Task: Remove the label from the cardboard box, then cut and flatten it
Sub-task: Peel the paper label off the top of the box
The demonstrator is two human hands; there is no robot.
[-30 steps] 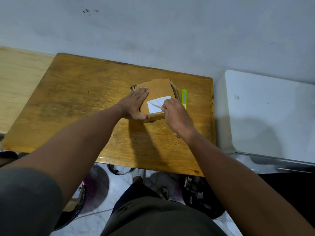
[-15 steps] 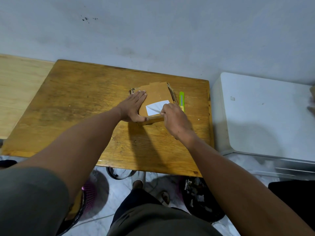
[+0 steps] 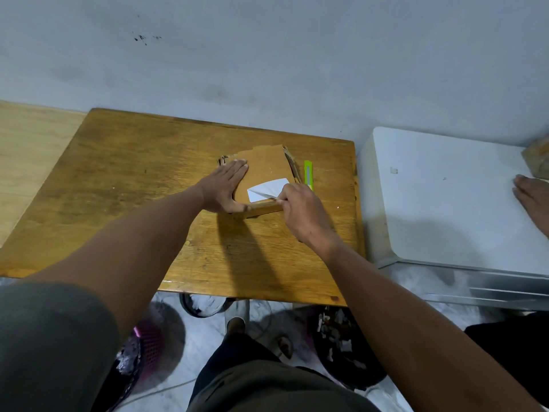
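Since the earlier frames the right hand (image 3: 300,209) drew toward the near edge of the box, so more of the label is lifted, approx. half, I think. The wooden table (image 3: 133,179) carries the cardboard box (image 3: 264,165) near its far right corner. The left hand (image 3: 224,188) lies flat, released, pressing the box. The right hand pinches the white label (image 3: 266,188). The green cutter (image 3: 308,175) waits beside the box's right edge; cutting is not yet begun.
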